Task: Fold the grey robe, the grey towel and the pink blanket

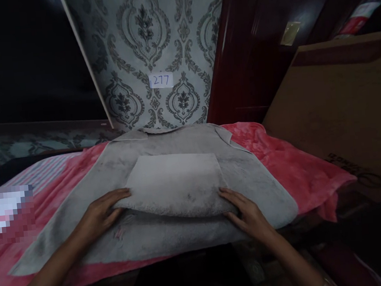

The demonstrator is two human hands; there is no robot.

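Observation:
A folded grey towel (177, 180) lies across a larger grey cloth (254, 186), its front edge bulging toward me. My left hand (99, 213) grips the towel's left front corner, fingertips on top and thumb below. At the opposite front corner, my right hand (245, 211) holds the edge between fingers and thumb. The larger cloth is spread out beneath, with turned-over flaps at its back corners and a small pink mark near my left hand. The parts of both thumbs under the towel are partly hidden.
A pink plush blanket (292, 165) lies under the grey cloth. A cardboard box (341, 116) stands on the right, a dark screen (30, 63) on the left. Behind is patterned wallpaper (143, 27) with a paper label (161, 80) reading 277.

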